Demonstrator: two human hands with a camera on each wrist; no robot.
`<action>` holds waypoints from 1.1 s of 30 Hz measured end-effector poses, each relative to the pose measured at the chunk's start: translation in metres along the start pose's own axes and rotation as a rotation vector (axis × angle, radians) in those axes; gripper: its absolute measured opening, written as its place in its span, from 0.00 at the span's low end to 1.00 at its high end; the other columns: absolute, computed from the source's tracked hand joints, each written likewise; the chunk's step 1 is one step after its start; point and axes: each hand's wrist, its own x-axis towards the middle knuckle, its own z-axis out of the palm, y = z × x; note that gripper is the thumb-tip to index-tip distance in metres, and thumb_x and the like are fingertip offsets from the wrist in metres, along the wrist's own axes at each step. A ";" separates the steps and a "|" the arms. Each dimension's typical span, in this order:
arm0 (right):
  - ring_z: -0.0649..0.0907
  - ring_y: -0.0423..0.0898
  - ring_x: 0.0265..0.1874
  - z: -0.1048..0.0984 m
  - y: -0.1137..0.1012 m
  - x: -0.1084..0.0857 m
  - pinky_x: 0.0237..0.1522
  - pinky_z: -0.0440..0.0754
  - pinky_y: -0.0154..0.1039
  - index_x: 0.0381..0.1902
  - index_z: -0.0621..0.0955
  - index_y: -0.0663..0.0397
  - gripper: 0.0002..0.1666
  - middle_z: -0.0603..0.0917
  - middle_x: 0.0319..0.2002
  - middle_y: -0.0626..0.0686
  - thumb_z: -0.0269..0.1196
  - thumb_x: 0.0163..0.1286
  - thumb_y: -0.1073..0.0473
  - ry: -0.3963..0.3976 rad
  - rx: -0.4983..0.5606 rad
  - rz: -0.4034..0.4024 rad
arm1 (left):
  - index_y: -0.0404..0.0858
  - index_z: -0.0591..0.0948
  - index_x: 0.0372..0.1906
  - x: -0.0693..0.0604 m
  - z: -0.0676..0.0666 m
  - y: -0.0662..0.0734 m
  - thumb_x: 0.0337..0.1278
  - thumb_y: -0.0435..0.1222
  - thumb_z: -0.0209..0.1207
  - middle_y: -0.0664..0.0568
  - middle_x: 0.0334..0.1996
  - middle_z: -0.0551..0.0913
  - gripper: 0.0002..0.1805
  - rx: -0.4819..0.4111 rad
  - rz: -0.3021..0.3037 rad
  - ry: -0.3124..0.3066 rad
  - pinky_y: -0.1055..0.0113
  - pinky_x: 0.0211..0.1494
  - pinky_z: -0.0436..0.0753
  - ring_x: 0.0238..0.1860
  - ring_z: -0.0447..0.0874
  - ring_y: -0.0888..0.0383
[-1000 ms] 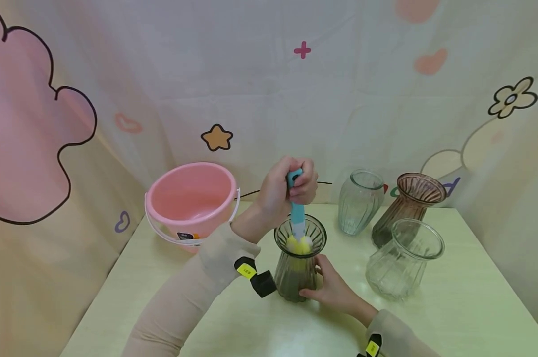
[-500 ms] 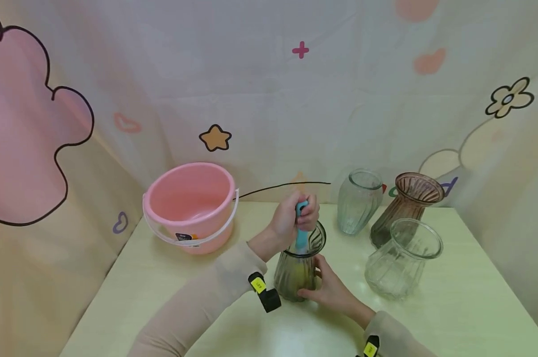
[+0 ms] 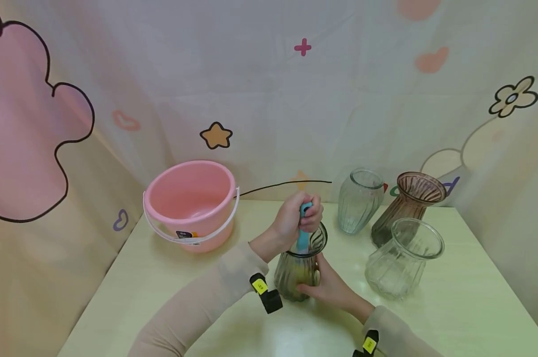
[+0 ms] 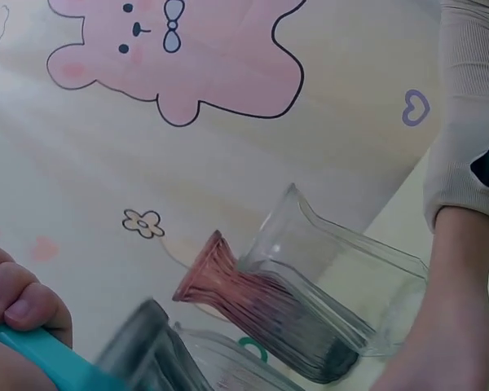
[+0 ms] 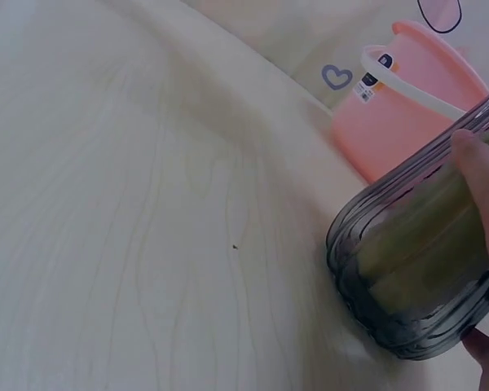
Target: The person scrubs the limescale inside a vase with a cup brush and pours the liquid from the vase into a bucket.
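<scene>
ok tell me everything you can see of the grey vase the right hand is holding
The grey vase is see-through, looks like glass, and has ribbed walls and a flared round mouth with a dark rim, partly hidden by the left hand. It appears to stand upright on the table, right of the pink bucket. The right hand grips its side. A turquoise-handled brush reaches inside, its yellow head showing through the wall.

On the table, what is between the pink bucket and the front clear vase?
In the head view, the dark vase is between them, with the right hand gripping it and the left hand holding a blue handle that reaches into it.
</scene>
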 end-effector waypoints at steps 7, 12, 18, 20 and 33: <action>0.71 0.48 0.56 0.003 0.018 0.002 0.55 0.70 0.51 0.68 0.51 0.47 0.55 0.68 0.60 0.50 0.71 0.51 0.51 0.024 -0.021 -0.005 | 0.44 0.54 0.11 0.001 0.015 0.038 0.54 0.33 0.29 0.59 0.07 0.53 0.17 0.023 0.075 -0.051 0.69 0.16 0.48 0.09 0.46 0.61; 0.70 0.46 0.57 0.003 0.017 0.002 0.56 0.68 0.52 0.70 0.49 0.42 0.58 0.66 0.62 0.48 0.72 0.49 0.51 0.032 -0.017 0.026 | 0.44 0.54 0.10 0.003 0.024 0.072 0.54 0.33 0.29 0.57 0.07 0.52 0.18 0.030 0.142 -0.056 0.67 0.16 0.46 0.09 0.45 0.60; 0.71 0.48 0.56 0.005 0.018 0.003 0.55 0.70 0.53 0.69 0.51 0.44 0.55 0.66 0.62 0.50 0.71 0.50 0.53 0.033 -0.027 -0.002 | 0.42 0.54 0.09 0.004 0.025 0.092 0.54 0.32 0.29 0.56 0.07 0.52 0.19 -0.020 0.155 -0.023 0.68 0.16 0.46 0.09 0.45 0.60; 0.71 0.49 0.57 0.005 0.019 0.002 0.55 0.69 0.53 0.69 0.52 0.45 0.55 0.66 0.61 0.50 0.71 0.50 0.53 0.036 -0.030 -0.006 | 0.42 0.55 0.09 0.005 0.025 0.097 0.54 0.33 0.29 0.56 0.07 0.52 0.18 -0.017 0.155 -0.027 0.68 0.16 0.47 0.09 0.46 0.60; 0.71 0.47 0.57 0.006 0.020 0.001 0.56 0.69 0.52 0.68 0.52 0.36 0.55 0.66 0.62 0.46 0.72 0.49 0.49 0.040 -0.039 0.021 | 0.41 0.55 0.10 -0.004 0.043 0.168 0.57 0.32 0.25 0.55 0.07 0.52 0.20 -0.061 0.272 -0.164 0.69 0.16 0.46 0.09 0.47 0.61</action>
